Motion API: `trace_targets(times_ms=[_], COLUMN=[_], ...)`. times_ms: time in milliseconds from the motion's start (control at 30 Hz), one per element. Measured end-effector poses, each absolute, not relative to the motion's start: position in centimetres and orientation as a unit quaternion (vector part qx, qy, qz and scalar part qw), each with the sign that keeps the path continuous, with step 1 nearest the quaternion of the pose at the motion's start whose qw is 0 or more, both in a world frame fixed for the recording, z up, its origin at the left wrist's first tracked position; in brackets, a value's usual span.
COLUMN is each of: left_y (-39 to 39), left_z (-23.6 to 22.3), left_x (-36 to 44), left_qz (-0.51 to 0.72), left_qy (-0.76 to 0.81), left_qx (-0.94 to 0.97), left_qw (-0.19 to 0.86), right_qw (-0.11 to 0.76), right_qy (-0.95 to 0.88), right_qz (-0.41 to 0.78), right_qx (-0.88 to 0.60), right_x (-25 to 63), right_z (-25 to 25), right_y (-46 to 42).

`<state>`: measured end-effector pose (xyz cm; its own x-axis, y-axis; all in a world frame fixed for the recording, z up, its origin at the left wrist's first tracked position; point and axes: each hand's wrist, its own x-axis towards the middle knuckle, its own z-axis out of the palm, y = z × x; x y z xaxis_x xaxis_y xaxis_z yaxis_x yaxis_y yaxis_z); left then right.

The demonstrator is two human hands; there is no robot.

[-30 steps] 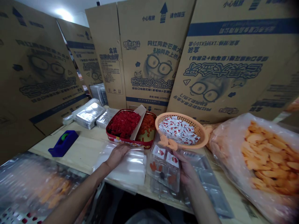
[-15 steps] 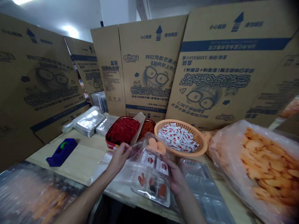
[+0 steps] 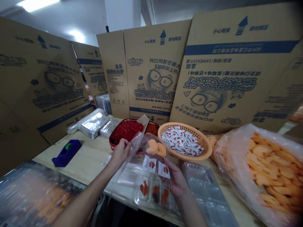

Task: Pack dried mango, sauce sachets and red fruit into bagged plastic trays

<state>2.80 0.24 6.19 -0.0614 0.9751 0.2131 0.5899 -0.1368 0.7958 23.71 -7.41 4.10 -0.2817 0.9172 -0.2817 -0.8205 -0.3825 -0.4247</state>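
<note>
Glossy clear tray (image 3: 151, 189), compartmented (red-printed labels (image 3: 149, 164)), right hand (image 3: 175, 183) gripping its edge, left hand (image 3: 120, 154) pinching thin film bag (image 3: 133, 157)

- Cardboard cartons (image 3: 151, 75), flattened, standing upright around the desk, blue-banded, printed with arrows and cartoon faces
- Pale wooden desk (image 3: 87, 164)
- White pillar (image 3: 120, 15)
- Ceiling light (image 3: 38, 3), lit

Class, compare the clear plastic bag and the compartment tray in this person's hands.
The clear plastic bag is thin, limp film, pinched by the left hand; the compartment tray is stiff moulded plastic, resting in the right hand. The bag looks empty; the tray holds sachets and fruit pieces. Both are transparent.
</note>
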Motion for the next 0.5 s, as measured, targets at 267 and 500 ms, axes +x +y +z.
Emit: trace_targets(times_ms=[267, 500], left_y=[-0.8, -2.7], left_z=[9.0, 6.0], left_x=[5.2, 6.7], left_qz=[0.232, 0.291], left_qy=[0.666, 0.632], left_qx=[0.703, 0.691], left_qw=[0.091, 0.196], right_qw=[0.546, 0.572], right_qy=[-0.152, -0.158], right_qz=[0.787, 0.765], right_qx=[-0.246, -0.25], right_x=[23.2, 23.1], right_z=[5.4, 5.0], right_y=[-7.9, -7.3])
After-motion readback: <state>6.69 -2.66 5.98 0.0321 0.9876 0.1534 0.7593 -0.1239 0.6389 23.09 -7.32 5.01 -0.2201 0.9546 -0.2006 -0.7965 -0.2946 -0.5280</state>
